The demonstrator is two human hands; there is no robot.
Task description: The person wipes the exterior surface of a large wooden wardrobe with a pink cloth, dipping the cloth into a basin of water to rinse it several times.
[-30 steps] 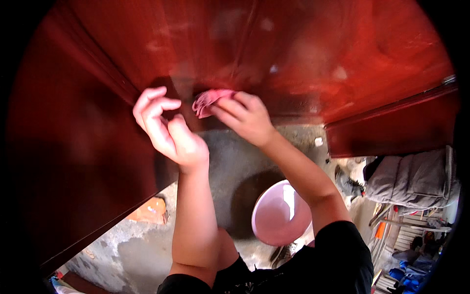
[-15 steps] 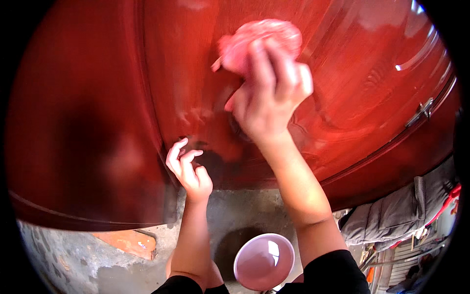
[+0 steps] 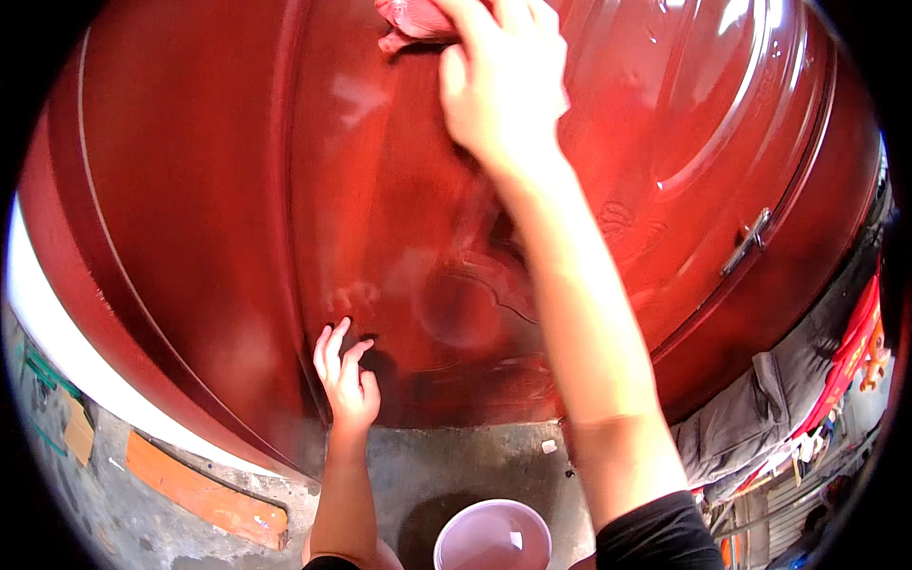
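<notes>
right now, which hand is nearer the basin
Left. The left hand is low by the red panel, above and to the left of the basin; the right hand is far above it, holding the cloth.

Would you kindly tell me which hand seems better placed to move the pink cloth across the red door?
Probably the right hand: it holds the pink cloth at the red door, while the left hand, loosely curled without a cloth, is well below.

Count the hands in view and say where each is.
2: the left hand low in front of the red panel; the right hand near the picture's top edge, holding the pink cloth.
</notes>
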